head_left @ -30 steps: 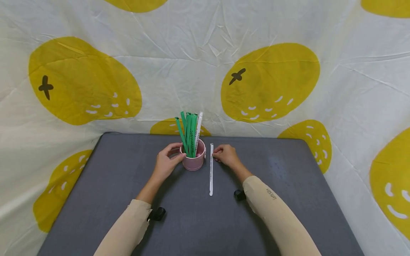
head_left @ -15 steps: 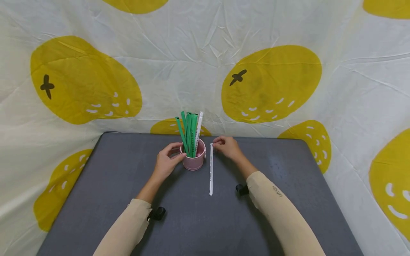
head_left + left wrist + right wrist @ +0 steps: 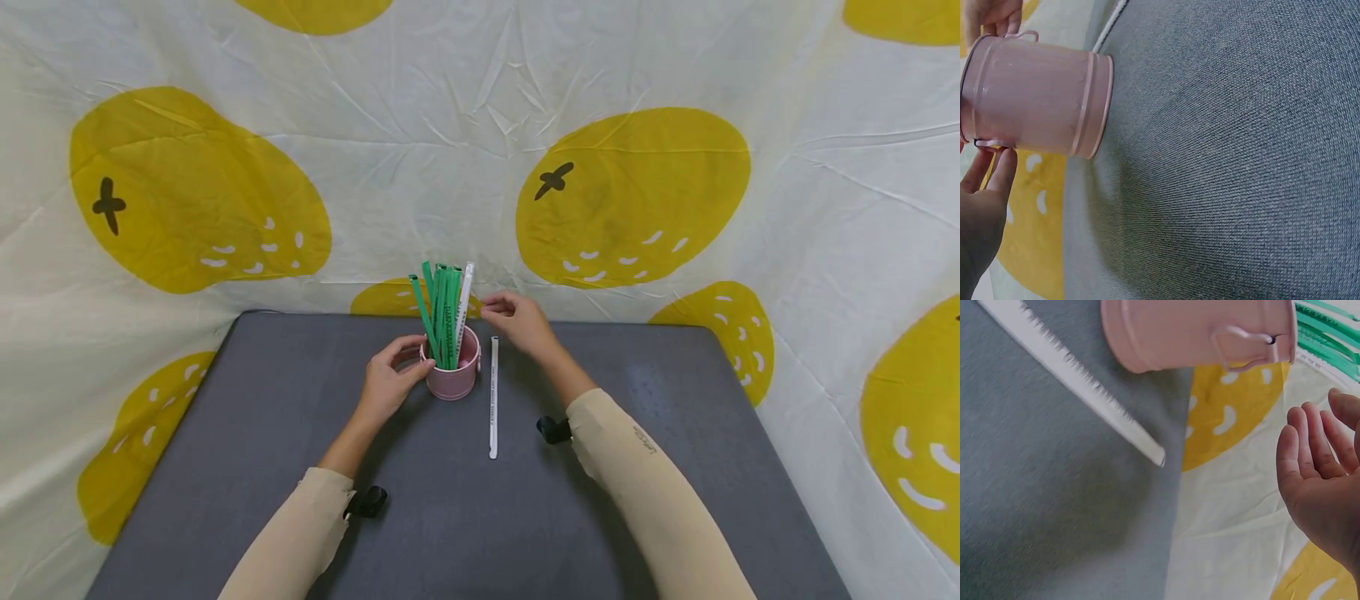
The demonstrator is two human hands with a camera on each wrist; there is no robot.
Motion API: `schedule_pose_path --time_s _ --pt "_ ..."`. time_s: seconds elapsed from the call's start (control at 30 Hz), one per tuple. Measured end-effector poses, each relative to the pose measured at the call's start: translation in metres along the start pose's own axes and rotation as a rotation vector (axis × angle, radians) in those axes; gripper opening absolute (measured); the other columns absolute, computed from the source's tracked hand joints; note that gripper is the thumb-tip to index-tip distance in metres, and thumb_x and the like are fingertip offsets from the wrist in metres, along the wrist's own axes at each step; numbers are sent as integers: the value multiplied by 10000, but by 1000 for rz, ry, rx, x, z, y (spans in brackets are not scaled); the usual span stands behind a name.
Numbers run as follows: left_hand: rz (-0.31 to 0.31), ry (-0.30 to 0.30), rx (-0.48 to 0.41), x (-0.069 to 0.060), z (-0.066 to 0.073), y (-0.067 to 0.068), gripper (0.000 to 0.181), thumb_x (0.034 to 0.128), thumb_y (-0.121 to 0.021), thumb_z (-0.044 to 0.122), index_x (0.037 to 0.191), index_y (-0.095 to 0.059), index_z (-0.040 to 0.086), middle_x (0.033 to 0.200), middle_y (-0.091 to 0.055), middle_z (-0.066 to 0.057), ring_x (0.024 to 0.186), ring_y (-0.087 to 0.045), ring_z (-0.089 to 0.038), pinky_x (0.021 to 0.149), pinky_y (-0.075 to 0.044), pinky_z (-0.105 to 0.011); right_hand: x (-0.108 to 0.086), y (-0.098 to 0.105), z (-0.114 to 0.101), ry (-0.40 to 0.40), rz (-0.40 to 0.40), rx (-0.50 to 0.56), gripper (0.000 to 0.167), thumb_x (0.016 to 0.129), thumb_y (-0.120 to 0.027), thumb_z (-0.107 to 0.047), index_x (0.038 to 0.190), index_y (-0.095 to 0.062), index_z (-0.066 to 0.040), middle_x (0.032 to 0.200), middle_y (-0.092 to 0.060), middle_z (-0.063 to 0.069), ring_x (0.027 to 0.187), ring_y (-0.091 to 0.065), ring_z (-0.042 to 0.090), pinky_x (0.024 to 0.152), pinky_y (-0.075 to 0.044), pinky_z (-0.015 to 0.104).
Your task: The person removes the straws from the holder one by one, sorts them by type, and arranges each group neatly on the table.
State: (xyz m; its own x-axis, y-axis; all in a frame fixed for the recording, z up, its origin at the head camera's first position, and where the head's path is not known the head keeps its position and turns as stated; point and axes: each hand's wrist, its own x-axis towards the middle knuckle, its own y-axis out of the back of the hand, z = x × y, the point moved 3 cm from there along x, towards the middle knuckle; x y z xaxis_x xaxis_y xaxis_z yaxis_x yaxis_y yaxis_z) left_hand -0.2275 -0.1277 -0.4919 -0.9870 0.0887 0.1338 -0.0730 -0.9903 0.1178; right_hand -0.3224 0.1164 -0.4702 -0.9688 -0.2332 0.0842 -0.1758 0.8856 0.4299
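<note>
Left hand (image 3: 390, 379) pinches pink cylindrical metal bucket (image 3: 452, 386) by far table edge (image 3: 615, 326); right hand (image 3: 522, 325), loosely curled, holds nothing near slim green sticks (image 3: 451, 317).

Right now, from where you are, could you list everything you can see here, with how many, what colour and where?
Table: one, dark grey, under everything
Backdrop: white cloth, yellow fruit prints, behind the table
Pail: one, pink, on the table
Green sticks: several, overlapping too much to count, green, in the pail
Leaning stick: one, white, in the pail
Lying stick: one, white, on the table right of the pail
Wrist devices: two, black, one at each wrist
Sleeves: two, beige, on the forearms
Left hand: one, holding the pail's left side
Right hand: one, raised right of the pail, apparently holding nothing
</note>
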Motion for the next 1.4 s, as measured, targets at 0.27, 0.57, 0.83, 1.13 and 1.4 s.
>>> schedule_pose_path --time_s 0.27,0.57,0.83,1.13,1.4 --pt "19 -1 -1 -2 2 0 471 916 -779 58 1346 -626 -55 1371 -629 -265 1301 -580 -470 1009 -562 -341 11 -13 -17 18 16 29 311 967 -732 -128 1243 -695 13 1145 -744 202 1034 -718 314 896 -597 342" --pt "53 -65 -14 7 -33 1 457 891 -827 163 1316 -693 61 1323 -688 -177 1237 -651 -372 944 -588 -255 19 -16 -20 -7 16 59 293 969 -729 -116 1225 -686 20 1152 -729 211 1049 -710 328 891 -610 374" --pt "60 -69 -16 8 -34 1 456 884 -832 153 1312 -697 69 1312 -694 -171 1220 -657 -371 927 -591 -230 22 -17 -23 -16 15 69 270 967 -726 -95 1199 -687 38 1140 -727 224 1010 -714 304 836 -612 317" --pt "52 -59 -22 8 -35 1 459 894 -821 138 1326 -687 66 1333 -681 -176 1240 -645 -369 935 -584 -215 23 -17 -25 -4 32 64 215 972 -717 -91 1141 -692 39 1060 -734 206 966 -723 327 731 -575 227" --pt "35 -15 -10 9 -32 2 486 899 -798 62 1354 -646 -12 1368 -645 -242 1281 -607 -430 978 -581 -297 21 -13 -33 18 59 111 210 975 -713 -88 1146 -694 33 1047 -721 195 938 -717 279 814 -624 318"
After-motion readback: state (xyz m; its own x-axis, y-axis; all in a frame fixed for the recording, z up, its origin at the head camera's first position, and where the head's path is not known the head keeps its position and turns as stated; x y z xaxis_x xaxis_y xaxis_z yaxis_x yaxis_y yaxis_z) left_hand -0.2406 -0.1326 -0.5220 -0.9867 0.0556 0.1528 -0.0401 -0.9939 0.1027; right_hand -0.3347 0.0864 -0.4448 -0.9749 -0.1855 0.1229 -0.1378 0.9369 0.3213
